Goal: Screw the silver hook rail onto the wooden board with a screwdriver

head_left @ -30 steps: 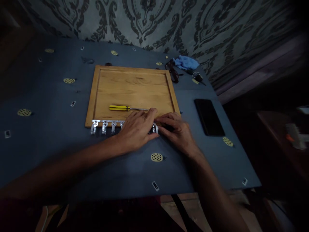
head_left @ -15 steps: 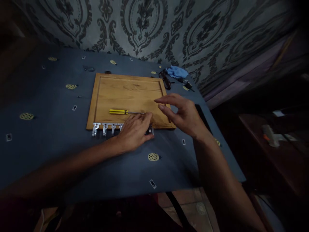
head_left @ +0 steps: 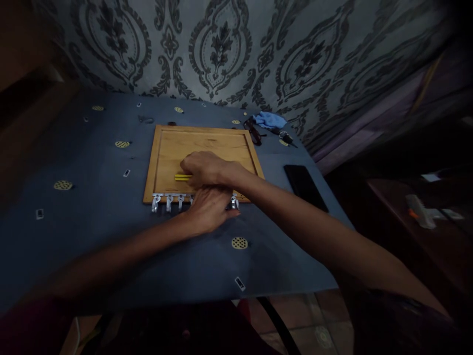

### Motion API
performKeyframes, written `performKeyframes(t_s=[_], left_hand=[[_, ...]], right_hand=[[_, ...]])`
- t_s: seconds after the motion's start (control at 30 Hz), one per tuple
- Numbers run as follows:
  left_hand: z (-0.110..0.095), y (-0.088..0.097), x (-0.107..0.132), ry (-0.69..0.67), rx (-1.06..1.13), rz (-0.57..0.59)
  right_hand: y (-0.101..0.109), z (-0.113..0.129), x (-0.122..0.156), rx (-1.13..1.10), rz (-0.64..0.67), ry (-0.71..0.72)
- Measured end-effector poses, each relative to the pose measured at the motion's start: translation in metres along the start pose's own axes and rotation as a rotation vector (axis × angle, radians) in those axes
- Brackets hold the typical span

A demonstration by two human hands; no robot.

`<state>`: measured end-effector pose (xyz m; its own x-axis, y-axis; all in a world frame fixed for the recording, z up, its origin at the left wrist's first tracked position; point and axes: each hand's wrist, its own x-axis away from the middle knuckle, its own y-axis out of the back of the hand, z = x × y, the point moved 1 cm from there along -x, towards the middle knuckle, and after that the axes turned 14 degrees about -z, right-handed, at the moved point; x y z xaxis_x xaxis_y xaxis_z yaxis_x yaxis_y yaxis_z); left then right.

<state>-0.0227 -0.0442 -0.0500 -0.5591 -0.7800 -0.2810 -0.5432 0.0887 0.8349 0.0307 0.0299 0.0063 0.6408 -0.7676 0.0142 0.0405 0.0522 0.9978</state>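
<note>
Your left hand (head_left: 210,209) is covering part of the metal hook rail (head_left: 169,202) along the near edge of the wooden board (head_left: 177,148). Your right hand (head_left: 203,170) is curling over the screwdriver (head_left: 181,177), grip hidden, yellow end sticking out toward the board's left edge. Phone (head_left: 306,187) is lying near the table (head_left: 92,231)'s right edge; glasses (head_left: 254,134) are sitting by the board's far right corner, blue cloth (head_left: 269,120) just beyond.

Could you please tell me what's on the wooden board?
A yellow handle sticks out from the right hand; a hook strip lines the near edge, partly hidden by the left hand. What they cover cannot be seen.
</note>
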Motion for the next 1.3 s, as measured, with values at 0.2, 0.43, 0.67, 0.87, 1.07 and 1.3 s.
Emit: performKeyframes(t_s=[0.2, 0.43, 0.67, 0.87, 1.07, 1.3], left_hand=[[-0.003, 0.002, -0.001, 0.022, -0.065, 0.026], [-0.004, 0.006, -0.001, 0.005, -0.081, 0.040], [-0.005, 0.009, -0.002, 0.004, -0.050, 0.067], [-0.006, 0.009, -0.002, 0.024, -0.038, 0.078], [-0.008, 0.010, -0.003, 0.029, -0.049, 0.093], [-0.009, 0.011, -0.004, 0.042, -0.060, 0.115]], right_hand=[[-0.001, -0.014, 0.004, -0.071, -0.033, -0.018], [0.008, -0.058, 0.075, -0.491, -1.179, -0.398], [-0.020, -0.036, 0.155, -0.688, -1.770, -0.580], [-0.038, -0.017, 0.164, -0.761, -1.695, -0.585], [-0.039, -0.011, 0.163, -0.680, -1.557, -0.567], [-0.045, -0.015, 0.164, -0.661, -1.472, -0.500]])
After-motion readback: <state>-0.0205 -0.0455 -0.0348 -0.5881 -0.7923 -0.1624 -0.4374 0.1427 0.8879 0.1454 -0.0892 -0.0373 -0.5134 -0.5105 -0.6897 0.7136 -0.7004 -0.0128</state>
